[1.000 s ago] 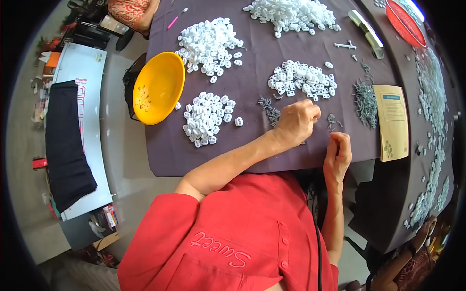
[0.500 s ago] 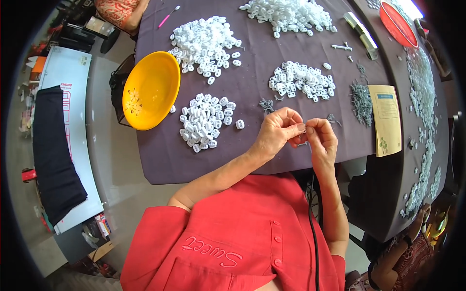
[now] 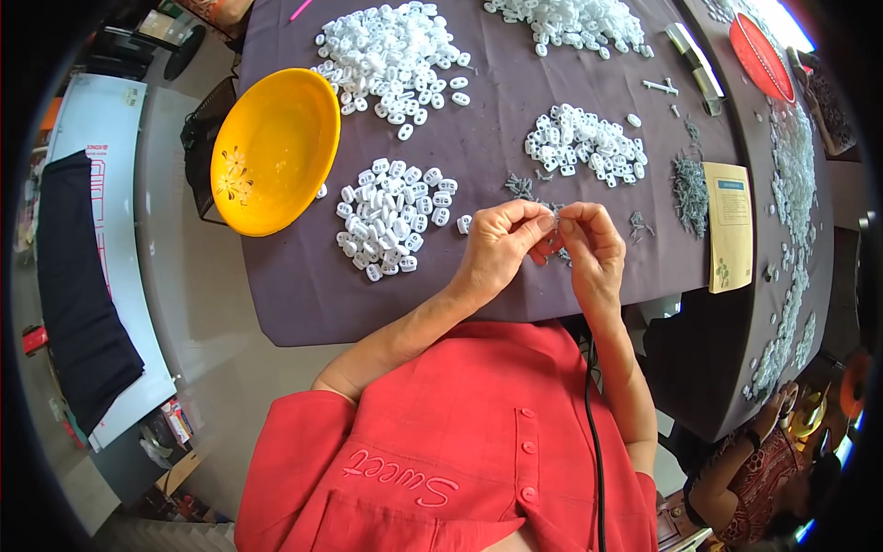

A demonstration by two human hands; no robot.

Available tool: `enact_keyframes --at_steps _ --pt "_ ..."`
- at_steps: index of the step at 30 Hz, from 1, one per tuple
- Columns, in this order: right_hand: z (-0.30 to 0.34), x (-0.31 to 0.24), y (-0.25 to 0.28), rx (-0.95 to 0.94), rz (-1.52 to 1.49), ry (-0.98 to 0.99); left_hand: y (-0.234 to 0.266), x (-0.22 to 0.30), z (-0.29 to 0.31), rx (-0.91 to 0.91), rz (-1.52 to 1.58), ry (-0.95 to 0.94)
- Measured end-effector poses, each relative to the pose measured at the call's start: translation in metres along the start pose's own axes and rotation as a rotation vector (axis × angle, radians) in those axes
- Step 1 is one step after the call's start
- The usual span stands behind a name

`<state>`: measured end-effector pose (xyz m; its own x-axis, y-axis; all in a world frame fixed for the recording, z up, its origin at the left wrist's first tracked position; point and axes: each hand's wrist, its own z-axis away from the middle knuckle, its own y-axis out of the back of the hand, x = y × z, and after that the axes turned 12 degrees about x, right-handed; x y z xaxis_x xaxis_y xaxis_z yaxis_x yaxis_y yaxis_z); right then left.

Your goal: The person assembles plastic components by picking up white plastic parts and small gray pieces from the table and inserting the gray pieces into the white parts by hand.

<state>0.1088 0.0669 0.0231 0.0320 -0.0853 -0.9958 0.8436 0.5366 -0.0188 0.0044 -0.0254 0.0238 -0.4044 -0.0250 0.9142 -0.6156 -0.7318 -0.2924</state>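
Note:
My left hand (image 3: pixel 497 247) and my right hand (image 3: pixel 594 250) meet fingertip to fingertip above the dark tablecloth. Each is closed in a pinch around something small and pale, mostly hidden by the fingers. Just past them lies a small scatter of grey screw-like pieces (image 3: pixel 520 187). A loose heap of flat white oval two-holed pieces (image 3: pixel 589 143) sits beyond. Left of my left hand is a pile of thicker white two-holed pieces (image 3: pixel 391 221), with a single white piece (image 3: pixel 464 224) close to my wrist.
A yellow bowl (image 3: pixel 276 152) stands at the table's left edge. Larger white heaps (image 3: pixel 391 55) (image 3: pixel 575 23) spread at the back. To the right are a grey screw-like pile (image 3: pixel 690 195), a tan booklet (image 3: pixel 729 225) and a red basket (image 3: pixel 762 57). Another person (image 3: pixel 754 488) sits at lower right.
My view has shifted slightly, so the table's contents sit differently in the picture. Both hands stay together, fingertips pinched, now nearer the grey scatter.

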Motion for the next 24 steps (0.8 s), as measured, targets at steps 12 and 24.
enact_keyframes --at_steps 12,24 --pt "-0.0018 -0.0016 -0.0022 -0.021 -0.108 0.031 0.0037 0.0011 -0.0032 0.016 -0.024 0.038" --pt "0.0014 0.0016 0.0058 -0.083 -0.094 -0.01 0.0044 0.0039 0.0 -0.039 -0.095 0.07"
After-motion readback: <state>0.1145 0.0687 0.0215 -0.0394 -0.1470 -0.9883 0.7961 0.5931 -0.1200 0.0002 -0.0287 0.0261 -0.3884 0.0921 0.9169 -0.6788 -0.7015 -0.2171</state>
